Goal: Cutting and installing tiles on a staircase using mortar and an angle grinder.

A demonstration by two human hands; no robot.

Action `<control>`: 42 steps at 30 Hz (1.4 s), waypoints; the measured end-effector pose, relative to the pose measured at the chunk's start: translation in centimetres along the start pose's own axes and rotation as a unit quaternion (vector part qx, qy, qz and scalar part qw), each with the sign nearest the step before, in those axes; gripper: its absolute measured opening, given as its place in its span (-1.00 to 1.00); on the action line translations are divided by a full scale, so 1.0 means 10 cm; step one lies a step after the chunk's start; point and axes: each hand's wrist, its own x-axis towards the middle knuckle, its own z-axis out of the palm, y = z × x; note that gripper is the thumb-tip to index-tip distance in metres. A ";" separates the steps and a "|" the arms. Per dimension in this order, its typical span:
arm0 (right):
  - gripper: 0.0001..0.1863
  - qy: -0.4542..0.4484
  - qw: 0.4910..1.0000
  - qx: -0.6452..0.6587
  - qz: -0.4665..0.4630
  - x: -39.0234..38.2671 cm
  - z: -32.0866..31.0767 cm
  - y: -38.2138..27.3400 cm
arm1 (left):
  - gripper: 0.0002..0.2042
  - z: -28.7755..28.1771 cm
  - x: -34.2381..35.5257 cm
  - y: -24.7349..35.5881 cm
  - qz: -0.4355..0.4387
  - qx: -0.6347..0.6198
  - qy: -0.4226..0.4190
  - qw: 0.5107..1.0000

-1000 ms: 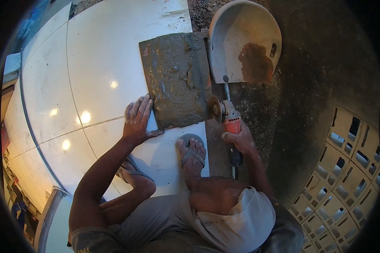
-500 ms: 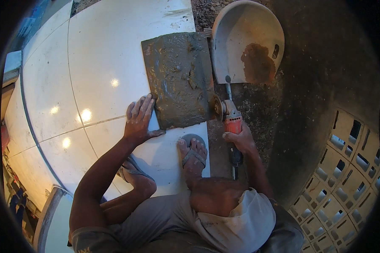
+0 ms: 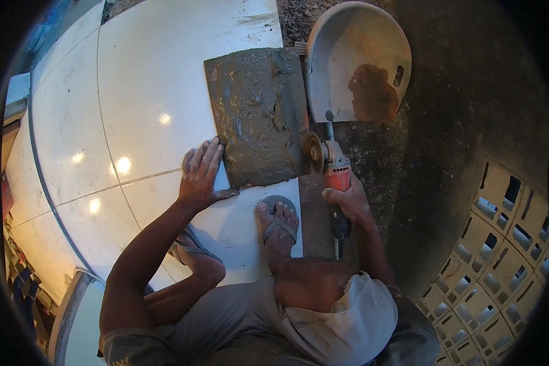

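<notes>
A rectangular slab coated in wet grey mortar point(image 3: 253, 113) lies on the white floor tiles point(image 3: 143, 91). My left hand point(image 3: 204, 171) rests with stretched fingers against its left edge, fingertips touching it. My right hand point(image 3: 351, 198) grips a red and silver angle grinder point(image 3: 337, 171), whose disc point(image 3: 316, 151) is at the slab's right edge; whether it is cutting I cannot tell. A pale pole with a dark section point(image 3: 341, 226) runs beneath or beside the grinder. My sandalled foot point(image 3: 278, 235) stands just below the slab.
A stained, pale curved basin-shaped piece point(image 3: 329, 67) lies at the top right, over rubble. A dark rough surface point(image 3: 451, 104) spans the right side, with pierced pale blocks point(image 3: 503, 256) below. A raised edge point(image 3: 73, 305) stands at the lower left.
Over the last second the slab, both hands, the grinder and the basin-shaped piece have shifted slightly rightward in view. My grip on the grinder looks the same.
</notes>
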 end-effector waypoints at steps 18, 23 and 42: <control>-0.30 -0.011 1.000 -0.025 0.007 -0.11 -0.02 -0.02 | 0.25 0.00 0.01 0.00 0.008 0.004 0.023 1.000; -0.28 -0.003 0.999 -0.035 -0.006 -0.18 -0.01 0.05 | 0.24 0.00 0.01 -0.01 0.002 0.002 0.008 1.000; -0.29 0.008 0.999 -0.043 0.005 -0.23 -0.02 0.15 | 0.24 -0.01 0.02 0.01 0.007 0.012 0.017 1.000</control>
